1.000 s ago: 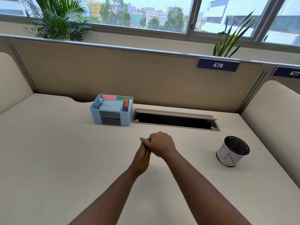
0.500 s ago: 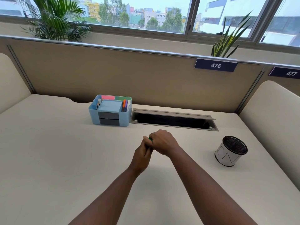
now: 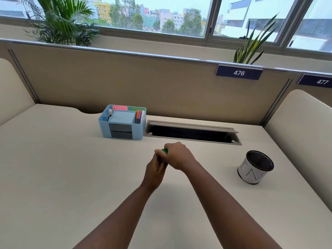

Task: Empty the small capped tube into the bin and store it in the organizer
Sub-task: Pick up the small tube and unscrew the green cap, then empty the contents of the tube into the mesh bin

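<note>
Above the table, the left hand wraps the mostly hidden tube while the right hand closes over its green cap, probably to twist it off before reaching the bin.

On the desk, the two hands meet at the centre, the left hand touching the right hand, with a small tube between them, mostly hidden, so its pose cannot be told. From the hands, the organizer stands at eleven o'clock, near the desk's back edge. Pens stand in its right compartment. Just beside it, at one o'clock from the hands, lies the cable slot, set into the desk. The bin sits at three o'clock, well apart from the hands. Behind all runs the partition, carrying a number plate at one o'clock.
</note>
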`<state>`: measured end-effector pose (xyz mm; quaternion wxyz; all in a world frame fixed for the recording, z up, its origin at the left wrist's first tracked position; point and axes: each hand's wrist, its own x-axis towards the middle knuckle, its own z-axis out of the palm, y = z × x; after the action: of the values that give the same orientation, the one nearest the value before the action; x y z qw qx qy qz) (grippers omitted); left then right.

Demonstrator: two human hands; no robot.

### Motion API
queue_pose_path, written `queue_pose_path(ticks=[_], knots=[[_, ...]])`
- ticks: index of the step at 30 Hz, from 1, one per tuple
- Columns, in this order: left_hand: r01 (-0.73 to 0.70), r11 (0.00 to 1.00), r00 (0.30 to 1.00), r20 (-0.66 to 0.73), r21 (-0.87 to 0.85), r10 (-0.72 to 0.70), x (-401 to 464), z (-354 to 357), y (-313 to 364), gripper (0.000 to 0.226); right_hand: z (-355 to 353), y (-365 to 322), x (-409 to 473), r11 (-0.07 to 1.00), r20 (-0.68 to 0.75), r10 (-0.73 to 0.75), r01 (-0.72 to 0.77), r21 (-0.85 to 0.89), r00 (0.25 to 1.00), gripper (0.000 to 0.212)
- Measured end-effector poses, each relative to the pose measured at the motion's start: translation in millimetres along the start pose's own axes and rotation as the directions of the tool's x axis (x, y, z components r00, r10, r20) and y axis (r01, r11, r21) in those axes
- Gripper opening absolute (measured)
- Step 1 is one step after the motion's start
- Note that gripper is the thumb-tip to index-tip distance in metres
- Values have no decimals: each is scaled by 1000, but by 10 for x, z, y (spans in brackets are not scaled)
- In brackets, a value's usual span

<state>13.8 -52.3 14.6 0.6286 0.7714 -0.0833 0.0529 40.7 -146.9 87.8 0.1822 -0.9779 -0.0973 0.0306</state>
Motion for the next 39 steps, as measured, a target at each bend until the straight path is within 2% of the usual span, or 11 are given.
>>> queue_pose_path(ticks=[3, 6, 8, 12, 16, 22, 27, 30, 33, 36, 39], knots=[[21, 1000, 999, 29, -4, -20, -10, -37, -31, 16, -99, 24, 0, 980, 60, 60, -70, 185, 996, 37], [49, 998, 998, 38, 34, -51, -19, -54, -74, 3, -189, 48, -22, 897, 122, 73, -118, 427, 990, 30], [38, 998, 998, 50, 44, -40, -21, -59, -87, 1, -229, 66, -44, 855, 130, 73, -129, 503, 989, 28], [12, 998, 999, 51, 58, -15, -8, -58, -56, 2, -271, 119, -75, 829, 134, 59, -123, 545, 989, 29], [15, 997, 998, 55, 74, -19, 11, -42, -25, 18, -243, 154, -102, 791, 177, 43, -142, 595, 983, 32], [16, 991, 998, 58, 130, -24, 15, -37, -33, 18, -197, 211, -79, 769, 166, 54, -147, 622, 985, 33], [5, 987, 998, -61, 162, 5, 31, -65, -46, 16, -115, 414, -121, 573, 199, 119, -231, 786, 973, 29], [48, 987, 992, -119, 155, -29, 25, -91, -81, 20, 74, 580, -209, 511, 224, 200, -296, 807, 954, 34], [85, 987, 986, -156, 137, -63, 24, -94, -116, 20, 336, 733, -305, 540, 235, 248, -335, 772, 940, 39], [109, 986, 980, -178, 123, -86, 20, -91, -150, 18, 539, 812, -396, 650, 203, 276, -338, 681, 939, 30], [142, 986, 976, -177, 88, -125, 18, -81, -169, 18, 681, 854, -451, 678, 154, 313, -334, 655, 937, 28]])
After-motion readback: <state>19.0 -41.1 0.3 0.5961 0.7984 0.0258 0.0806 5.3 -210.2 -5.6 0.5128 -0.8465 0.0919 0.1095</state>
